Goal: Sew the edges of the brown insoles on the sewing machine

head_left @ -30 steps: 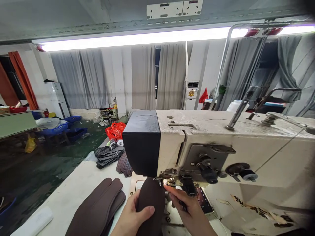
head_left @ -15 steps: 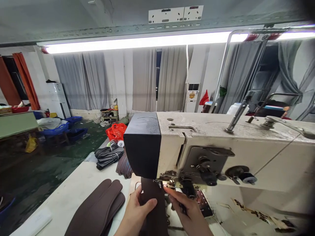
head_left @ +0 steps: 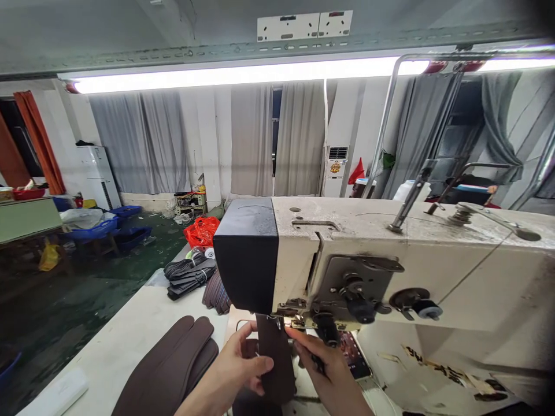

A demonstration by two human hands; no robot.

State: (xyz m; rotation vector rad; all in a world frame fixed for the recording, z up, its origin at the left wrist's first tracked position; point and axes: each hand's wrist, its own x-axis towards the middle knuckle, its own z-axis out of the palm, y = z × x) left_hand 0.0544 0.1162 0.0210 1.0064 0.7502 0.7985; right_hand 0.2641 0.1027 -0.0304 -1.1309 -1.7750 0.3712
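A dark brown leather piece (head_left: 274,361) stands upright under the head of a cream sewing machine (head_left: 390,266), right below its black end cover (head_left: 246,257). My left hand (head_left: 236,370) grips the piece from the left, thumb across its front. My right hand (head_left: 329,370) pinches its right edge close to the needle area, fingers closed. The needle itself is hidden behind the piece and the machine's fittings.
A stack of flat brown leather pieces (head_left: 169,370) lies on the white table (head_left: 125,341) to the left. Bundles of dark strips (head_left: 191,274) sit farther back. A phone (head_left: 353,361) lies under the machine arm. Beyond are a green floor, blue crates (head_left: 108,228) and a red bag (head_left: 202,230).
The leather piece has shifted under the machine head and now shows a straight-sided part instead of its rounded end. Both hands have moved with it, my left thumb now lying across it.
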